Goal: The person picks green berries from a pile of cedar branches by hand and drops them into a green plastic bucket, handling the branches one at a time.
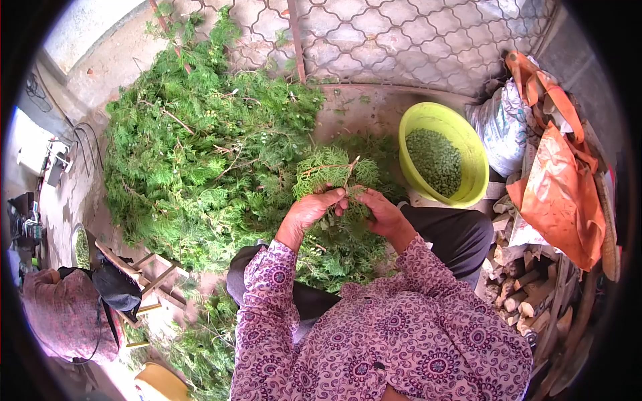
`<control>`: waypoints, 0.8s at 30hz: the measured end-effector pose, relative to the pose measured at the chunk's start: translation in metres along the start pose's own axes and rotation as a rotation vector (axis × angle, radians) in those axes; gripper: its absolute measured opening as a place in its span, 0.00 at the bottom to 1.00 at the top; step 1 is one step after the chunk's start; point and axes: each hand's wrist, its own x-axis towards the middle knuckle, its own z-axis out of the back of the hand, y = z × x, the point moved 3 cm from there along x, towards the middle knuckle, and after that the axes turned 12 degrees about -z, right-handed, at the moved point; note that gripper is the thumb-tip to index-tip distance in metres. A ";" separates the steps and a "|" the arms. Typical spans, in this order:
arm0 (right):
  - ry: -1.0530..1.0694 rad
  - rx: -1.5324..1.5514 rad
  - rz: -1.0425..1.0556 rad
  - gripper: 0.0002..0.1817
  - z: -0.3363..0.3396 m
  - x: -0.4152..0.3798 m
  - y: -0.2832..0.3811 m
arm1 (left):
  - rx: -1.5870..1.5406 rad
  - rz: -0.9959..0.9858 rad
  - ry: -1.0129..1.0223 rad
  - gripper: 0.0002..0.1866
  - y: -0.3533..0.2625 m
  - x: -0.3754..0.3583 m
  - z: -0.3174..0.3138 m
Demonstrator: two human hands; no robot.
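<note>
A green conifer sprig (pixel 338 167) with flat, feathery leaves and a thin brown stem is held up in front of my lap. My left hand (pixel 311 210) pinches its lower part between thumb and fingers. Close beside it, my right hand (pixel 382 212) is also closed on the sprig, thumb and fingertips near the stem. Whatever small bits lie between the fingertips are too small to make out. Below and behind both hands lies more cut foliage (pixel 341 257), reaching down between my knees.
A large heap of conifer branches (pixel 200 147) covers the floor ahead and left. Right of my hands, a yellow-green basin (pixel 409 164) holds many small green cones or berries (pixel 435 160). Sacks, an orange bag (pixel 558 200) and stacked firewood (pixel 528 294) stand right; a wooden stool (pixel 157 284) stands left.
</note>
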 end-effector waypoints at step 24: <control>-0.092 0.063 -0.098 0.07 0.012 0.000 -0.004 | 0.038 0.087 -0.041 0.17 0.023 0.006 0.003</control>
